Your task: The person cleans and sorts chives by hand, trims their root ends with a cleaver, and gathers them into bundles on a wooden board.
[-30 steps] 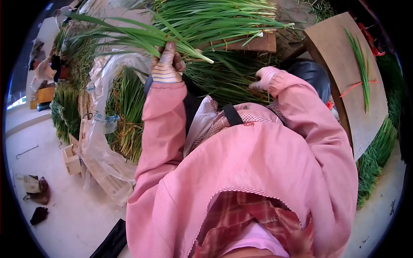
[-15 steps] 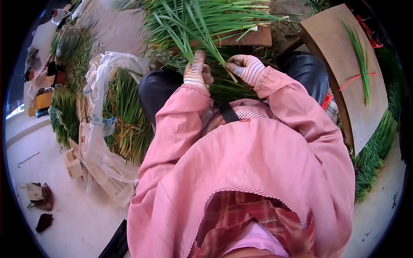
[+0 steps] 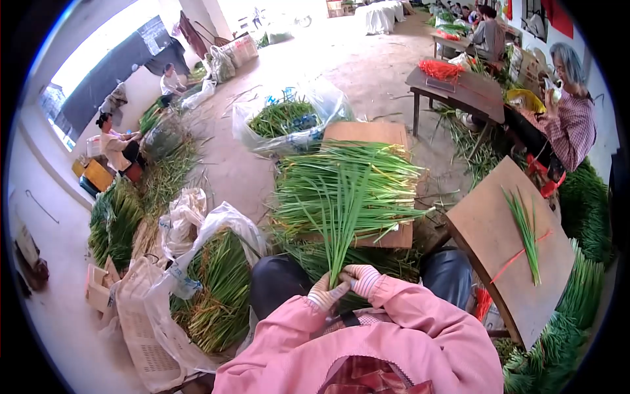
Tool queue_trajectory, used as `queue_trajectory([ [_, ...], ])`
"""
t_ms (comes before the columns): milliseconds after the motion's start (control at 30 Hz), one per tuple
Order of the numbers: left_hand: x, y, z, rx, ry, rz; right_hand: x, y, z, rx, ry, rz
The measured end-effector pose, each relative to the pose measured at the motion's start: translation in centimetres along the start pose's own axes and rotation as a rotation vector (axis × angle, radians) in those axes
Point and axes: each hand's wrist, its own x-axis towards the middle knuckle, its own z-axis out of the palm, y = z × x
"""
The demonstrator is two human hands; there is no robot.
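Note:
A small bunch of green chives (image 3: 340, 240) stands fanned out in front of me, its leaf tips pointing away. My left hand (image 3: 326, 293), in a striped glove with bare fingertips, is closed round the lower ends. My right hand (image 3: 359, 280), gloved the same way, meets it there with fingers pinched on the stalk ends; the exact grip is partly hidden. Just beyond the bunch, a large pile of chives (image 3: 394, 177) lies across a wooden board (image 3: 367, 133).
On my right, a small tilted table (image 3: 485, 226) carries a few chives (image 3: 525, 240) over a red tie (image 3: 508, 268). To my left are a plastic bag of greens (image 3: 213, 289) and a crate (image 3: 141, 322). A co-worker (image 3: 574, 125) sits at the right; others sit farther off.
My view has tipped up, showing more of the room. My hands were apart, each with chives; now they are together at the base of one bunch.

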Motion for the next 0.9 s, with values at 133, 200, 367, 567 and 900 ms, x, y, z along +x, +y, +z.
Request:
queue_trajectory([
  [133,-1.7,1.1,-1.8,0.119,0.090,-0.067,0.9,-3.1,-0.6,-0.288,-0.020,-0.092],
  [200,-3.1,2.8,-1.7,0.107,0.140,-0.108,1.9,-4.2,-1.1,-0.350,0.108,-0.350],
  [367,-6.6,6.7,-3.9,-0.181,0.300,0.017,2.9,-6.0,-4.5,-0.531,0.229,-0.347],
  [567,-7.3,14.3,-7.9,-0.623,0.375,0.540,-1.9,-1.5,-7.7,-0.999,-0.093,-0.010],
  [900,5.0,10.3,0.2,-0.865,0.222,0.071,-2.0,-2.3,-6.9,-0.115,0.129,0.158],
])
